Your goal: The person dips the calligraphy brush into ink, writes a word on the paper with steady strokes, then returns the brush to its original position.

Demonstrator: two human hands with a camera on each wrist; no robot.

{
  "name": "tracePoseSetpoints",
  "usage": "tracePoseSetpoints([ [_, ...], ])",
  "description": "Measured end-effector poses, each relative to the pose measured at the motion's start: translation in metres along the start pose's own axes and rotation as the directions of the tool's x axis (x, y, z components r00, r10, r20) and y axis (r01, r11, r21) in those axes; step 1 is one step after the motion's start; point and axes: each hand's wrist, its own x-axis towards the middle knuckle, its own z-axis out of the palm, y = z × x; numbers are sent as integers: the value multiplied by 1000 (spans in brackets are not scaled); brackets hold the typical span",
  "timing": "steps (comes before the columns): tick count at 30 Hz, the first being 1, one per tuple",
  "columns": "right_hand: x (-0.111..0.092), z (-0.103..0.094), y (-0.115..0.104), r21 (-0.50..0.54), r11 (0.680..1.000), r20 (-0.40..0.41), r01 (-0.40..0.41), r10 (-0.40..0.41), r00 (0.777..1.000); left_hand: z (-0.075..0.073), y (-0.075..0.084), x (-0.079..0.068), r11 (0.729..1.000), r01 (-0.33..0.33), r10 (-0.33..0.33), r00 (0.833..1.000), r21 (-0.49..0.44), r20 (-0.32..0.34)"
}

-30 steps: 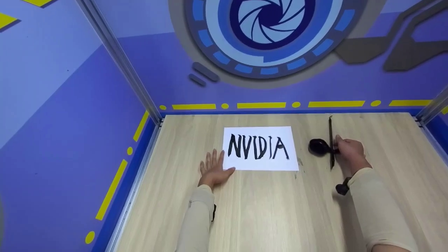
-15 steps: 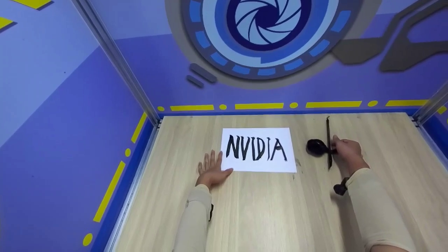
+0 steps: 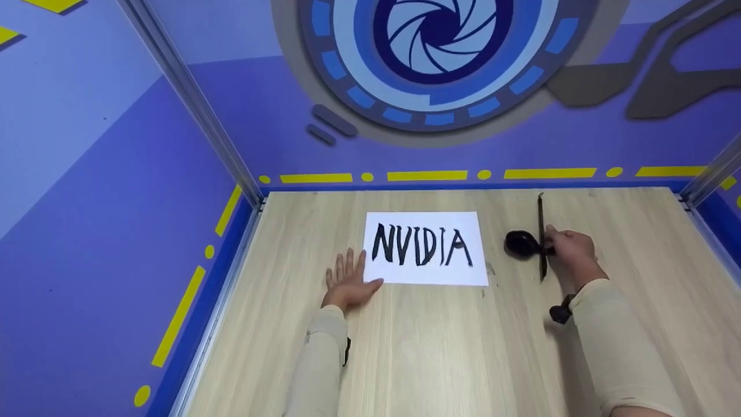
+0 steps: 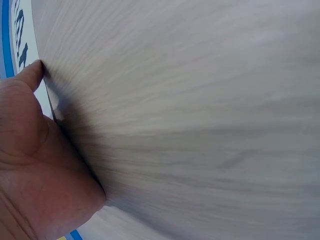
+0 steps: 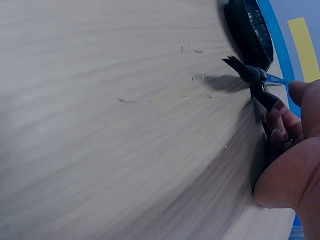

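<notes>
A white sheet of paper lies on the table with "NVIDIA" in black brush letters. My left hand rests spread at its lower left, thumb on the bottom edge and fingertips at the left edge. Right of the paper sits a black spoon-shaped dish, its glossy hollow visible in the right wrist view. My right hand grips the dish's short handle with curled fingers. A slim writing brush lies across that handle, its dark bristles pointing toward me. Whether the thumb touches the brush is unclear.
Small dark smudges mark the wooden table beside the paper's lower right corner. A blue-purple back wall and a left side wall enclose the table, with a metal corner post between them.
The head view has shifted slightly, so everything appears a little further left. Both hands, the paper, the brush and the dish keep their places relative to one another.
</notes>
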Motion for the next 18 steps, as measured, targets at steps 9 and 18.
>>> tracePoseSetpoints([
  [9,2,2,4,27,1000,-17,-2,2,1000,2,0,-2,1000,-4,4,1000,-2,-4],
  [18,1,2,3,20,999,2,25,-25,1000,0,1,-5,1000,-17,17,1000,-17,-24],
])
